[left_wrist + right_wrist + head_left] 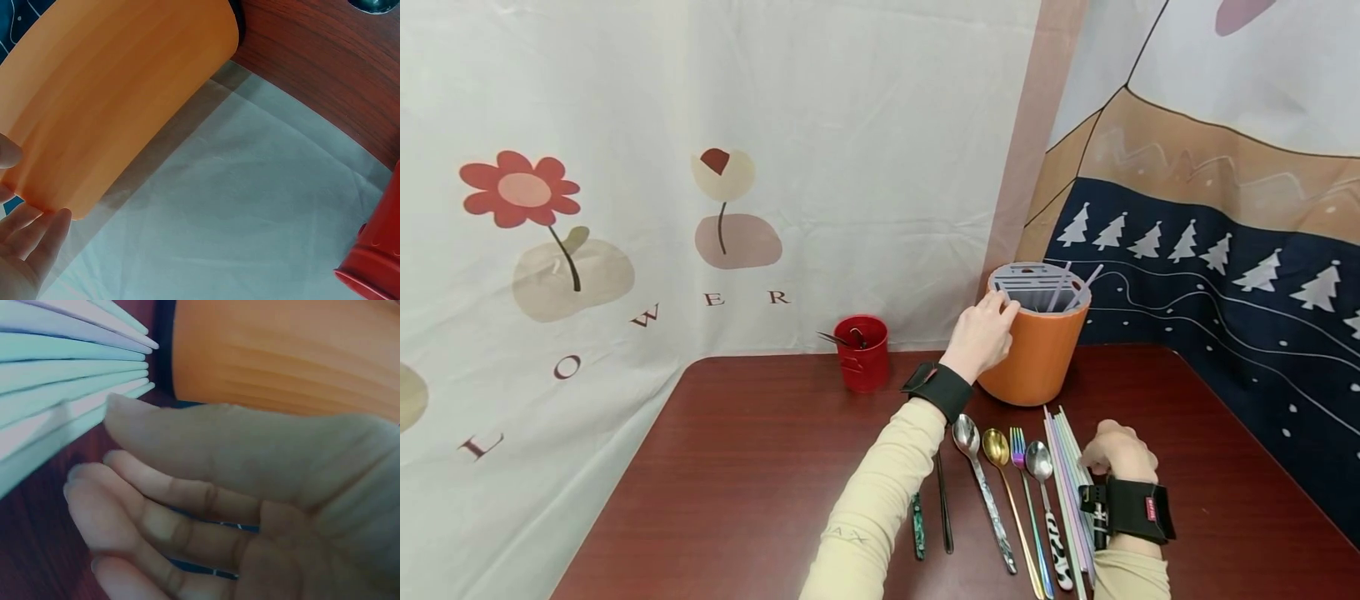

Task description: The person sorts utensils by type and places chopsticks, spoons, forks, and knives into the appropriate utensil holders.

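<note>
Left hand grips the orange holder at its upper left wall, just under the rim; fingers curl over the edge by the slotted grey lid. In the left wrist view the fingertips lie against the orange wall, with the thumb on the other side of the rim. The holder stands upright on the dark red surface, close to the back curtain. Two pale straws stick out of the holder, on the far side of the rim from the grip.

Right hand rests on the surface in front of and to the right of the holder, fingers loosely bent, holding nothing. In the right wrist view the fingers lie just beside the ends of a bundle of pale straws; actual contact cannot be told. That bundle lies flat directly to the left of this hand.

To the left of the bundle, side by side with bowls and tines toward the holder: a spoon with a patterned handle, a rainbow fork, a gold spoon, a silver spoon. A dark chopstick and a green handle lie partly under the left forearm.

A red cup with utensils stands to the left of the left-hand grip, well apart from the holder.
</note>
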The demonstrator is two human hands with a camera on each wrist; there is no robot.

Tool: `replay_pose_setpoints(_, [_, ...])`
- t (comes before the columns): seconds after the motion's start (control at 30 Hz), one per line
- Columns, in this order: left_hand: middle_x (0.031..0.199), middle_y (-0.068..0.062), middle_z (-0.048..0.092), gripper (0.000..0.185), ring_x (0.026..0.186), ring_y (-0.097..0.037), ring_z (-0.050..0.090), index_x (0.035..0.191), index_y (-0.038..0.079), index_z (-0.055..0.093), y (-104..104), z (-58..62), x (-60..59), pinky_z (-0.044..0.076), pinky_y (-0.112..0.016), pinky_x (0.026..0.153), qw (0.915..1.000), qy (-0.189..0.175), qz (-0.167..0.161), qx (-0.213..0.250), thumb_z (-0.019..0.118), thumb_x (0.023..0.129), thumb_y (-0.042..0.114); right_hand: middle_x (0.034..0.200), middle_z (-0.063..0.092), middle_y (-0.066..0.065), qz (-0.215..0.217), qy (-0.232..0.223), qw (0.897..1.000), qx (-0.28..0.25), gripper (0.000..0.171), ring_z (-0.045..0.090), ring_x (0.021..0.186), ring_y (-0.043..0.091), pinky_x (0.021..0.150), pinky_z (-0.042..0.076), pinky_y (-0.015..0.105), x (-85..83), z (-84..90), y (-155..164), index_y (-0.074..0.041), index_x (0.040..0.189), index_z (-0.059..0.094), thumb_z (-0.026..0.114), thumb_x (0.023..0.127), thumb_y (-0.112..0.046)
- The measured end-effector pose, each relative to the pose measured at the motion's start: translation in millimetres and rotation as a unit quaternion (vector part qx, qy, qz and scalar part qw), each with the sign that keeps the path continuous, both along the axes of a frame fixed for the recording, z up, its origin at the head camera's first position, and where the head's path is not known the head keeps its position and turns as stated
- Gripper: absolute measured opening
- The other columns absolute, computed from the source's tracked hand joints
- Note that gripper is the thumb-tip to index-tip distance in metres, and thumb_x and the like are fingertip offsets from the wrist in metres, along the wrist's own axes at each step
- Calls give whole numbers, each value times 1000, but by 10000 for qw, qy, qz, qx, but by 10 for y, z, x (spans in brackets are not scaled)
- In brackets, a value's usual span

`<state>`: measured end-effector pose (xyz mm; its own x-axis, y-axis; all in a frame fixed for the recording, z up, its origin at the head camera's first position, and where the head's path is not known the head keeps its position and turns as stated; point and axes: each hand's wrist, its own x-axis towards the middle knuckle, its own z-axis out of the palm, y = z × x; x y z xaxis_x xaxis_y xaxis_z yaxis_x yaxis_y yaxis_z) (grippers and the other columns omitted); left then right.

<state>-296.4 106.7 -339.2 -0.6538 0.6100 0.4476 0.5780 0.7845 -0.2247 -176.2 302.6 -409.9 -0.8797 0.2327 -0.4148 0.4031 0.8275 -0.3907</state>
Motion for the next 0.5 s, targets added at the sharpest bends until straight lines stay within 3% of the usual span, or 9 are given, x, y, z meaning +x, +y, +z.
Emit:
replay_pose_setpoints(0.17, [126, -1, 55, 36, 120, -11, 53, 128, 20, 51, 6, -1, -3, 52, -21, 88, 10000, 15, -18, 34, 51, 94, 29, 59, 53, 4, 109, -27, 9999, -10, 23, 53, 63, 25, 67, 37, 41, -7, -52, -6, 3, 88, 49, 66, 77, -8])
replay_pose_setpoints(0.5, [125, -1, 56, 36, 118, -11, 54, 128, 20, 51, -3, 0, 12, 52, -20, 87, 10000, 84, -2, -10, 52, 93, 30, 63, 53, 7, 206, -33, 9998, -46, 28, 53, 66, 26, 68, 38, 42, -13, -77, -3, 6, 92, 48, 66, 76, -8])
